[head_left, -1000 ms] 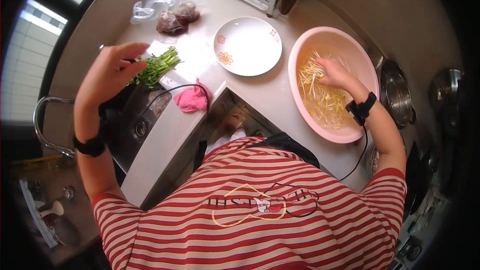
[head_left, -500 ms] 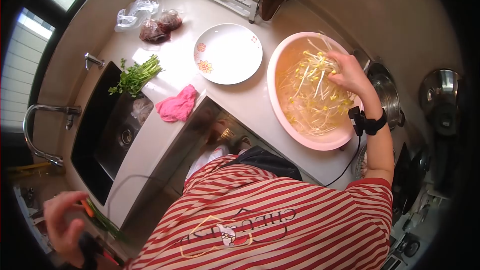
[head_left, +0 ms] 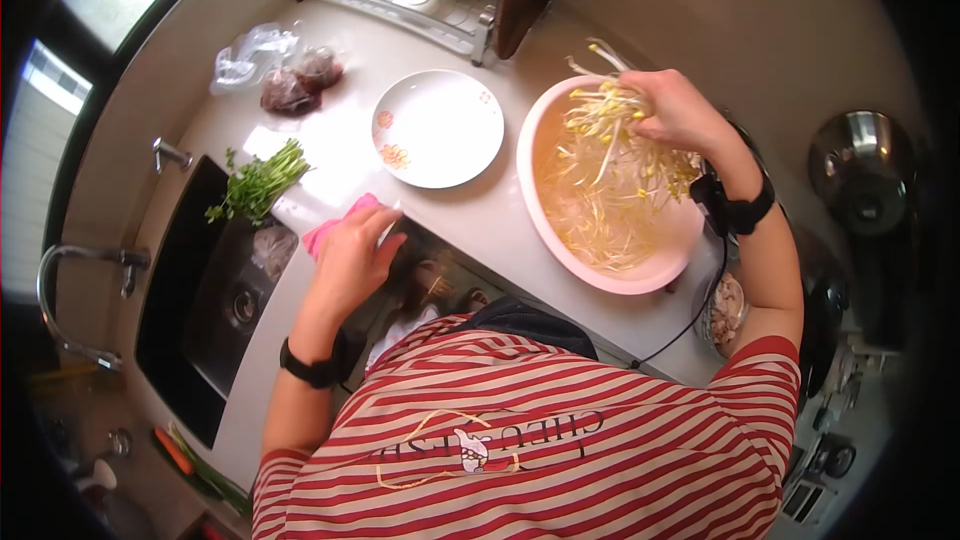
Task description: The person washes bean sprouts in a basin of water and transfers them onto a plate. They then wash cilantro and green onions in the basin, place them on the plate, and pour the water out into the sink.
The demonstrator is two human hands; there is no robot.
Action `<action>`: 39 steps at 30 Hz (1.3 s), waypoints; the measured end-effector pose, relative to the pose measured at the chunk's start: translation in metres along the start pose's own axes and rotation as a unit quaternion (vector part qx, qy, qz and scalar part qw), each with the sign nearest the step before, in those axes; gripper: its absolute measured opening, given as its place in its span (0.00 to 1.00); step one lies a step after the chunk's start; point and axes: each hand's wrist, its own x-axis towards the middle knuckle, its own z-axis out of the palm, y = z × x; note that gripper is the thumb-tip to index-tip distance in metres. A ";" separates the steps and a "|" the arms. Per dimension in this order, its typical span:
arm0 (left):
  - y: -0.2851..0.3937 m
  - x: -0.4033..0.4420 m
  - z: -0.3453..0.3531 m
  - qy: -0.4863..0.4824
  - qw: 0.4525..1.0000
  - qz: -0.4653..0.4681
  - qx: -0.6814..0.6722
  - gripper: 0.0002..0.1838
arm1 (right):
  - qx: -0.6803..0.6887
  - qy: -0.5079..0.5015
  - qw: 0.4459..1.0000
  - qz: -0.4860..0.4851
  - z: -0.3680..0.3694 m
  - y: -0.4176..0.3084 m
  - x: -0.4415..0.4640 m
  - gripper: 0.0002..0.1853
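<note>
A bunch of bean sprouts (head_left: 608, 110) is gripped in my right hand (head_left: 682, 112), raised over the far right rim of a pink basin (head_left: 530, 155). More sprouts (head_left: 612, 225) float in the water inside the basin. My left hand (head_left: 352, 258) hovers over the counter edge with its fingers apart and nothing visible in it. Partly behind it lies a pink cloth (head_left: 318, 234); I cannot tell whether the hand touches it. A white plate with orange flowers (head_left: 440, 130) rests on the counter between my hands.
Leafy green herbs (head_left: 262, 180) lie at the edge of the dark sink (head_left: 190, 320), beneath a curved faucet (head_left: 60, 285). Plastic bags with dark red contents (head_left: 295, 85) sit farther back. A dish rack (head_left: 400, 5) stands at the rear, a bowl of pale pieces (head_left: 727, 308) near my right elbow.
My left hand has come from the lower left, near the carrot, to beside the pink cloth. My right hand has lifted the sprouts up and away from the basin's middle.
</note>
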 end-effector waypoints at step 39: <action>-0.073 0.130 0.120 -0.092 0.940 0.270 0.190 0.21 | 0.051 -0.094 0.991 0.076 0.035 0.010 0.035 0.25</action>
